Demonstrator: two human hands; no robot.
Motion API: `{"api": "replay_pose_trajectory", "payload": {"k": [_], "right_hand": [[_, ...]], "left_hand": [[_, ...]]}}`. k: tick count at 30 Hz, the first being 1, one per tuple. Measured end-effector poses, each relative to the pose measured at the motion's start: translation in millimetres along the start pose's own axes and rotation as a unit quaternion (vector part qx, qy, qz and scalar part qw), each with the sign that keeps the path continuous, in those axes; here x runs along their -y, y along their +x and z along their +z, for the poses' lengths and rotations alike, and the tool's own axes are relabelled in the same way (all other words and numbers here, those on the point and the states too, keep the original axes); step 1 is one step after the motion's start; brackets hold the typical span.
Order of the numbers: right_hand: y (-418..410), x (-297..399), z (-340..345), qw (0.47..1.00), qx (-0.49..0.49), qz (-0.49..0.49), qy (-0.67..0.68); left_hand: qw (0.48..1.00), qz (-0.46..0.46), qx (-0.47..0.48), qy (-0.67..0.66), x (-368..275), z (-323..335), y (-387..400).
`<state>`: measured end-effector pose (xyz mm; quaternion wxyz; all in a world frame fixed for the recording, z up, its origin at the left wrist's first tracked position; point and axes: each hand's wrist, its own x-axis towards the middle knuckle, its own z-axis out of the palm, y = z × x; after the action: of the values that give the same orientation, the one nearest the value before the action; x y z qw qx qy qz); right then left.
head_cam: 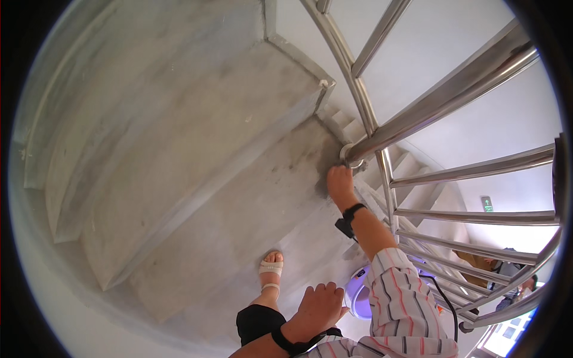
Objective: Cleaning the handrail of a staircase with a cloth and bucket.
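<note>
My right hand (pixel 341 183) is at the foot of a thick stainless steel post (pixel 371 145), by its round base collar, with fingers curled down. Whatever may be in its fingers is hidden. Dark damp-looking marks (pixel 324 168) lie on the step beside it. My left hand (pixel 315 308) is low in front of me, back up, fingers bent over and thumb out to the right; its palm is hidden. A purple bucket (pixel 359 295) stands right of the left hand, partly behind my striped sleeve. Both wrists wear black bands, the right one with a small box.
Grey stone stairs (pixel 179 156) fan out to the left. Steel railing bars (pixel 474 217) run down the right side, with lower steps (pixel 405 172) beyond. A black cable (pixel 450 300) hangs by my sleeve. Another person (pixel 508 273) is visible below, through the railing.
</note>
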<state>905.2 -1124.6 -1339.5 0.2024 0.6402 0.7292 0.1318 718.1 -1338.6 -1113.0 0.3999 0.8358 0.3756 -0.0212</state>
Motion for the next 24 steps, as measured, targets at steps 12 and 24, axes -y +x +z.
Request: {"api": "replay_pose_trajectory", "payload": {"k": [12, 24], "right_hand": [[19.9, -93.7, 90.7, 0.777, -0.179, 0.36, 0.484], [-19.6, -49.2, 18.9, 0.856, -0.163, 0.276, 0.406]], "left_hand": [[0.999, 0.024, 0.041, -0.009, -12.3, -2.6, 12.4], [0.994, 0.092, 0.033, 0.045, -31.6, 22.2, 32.2]]}}
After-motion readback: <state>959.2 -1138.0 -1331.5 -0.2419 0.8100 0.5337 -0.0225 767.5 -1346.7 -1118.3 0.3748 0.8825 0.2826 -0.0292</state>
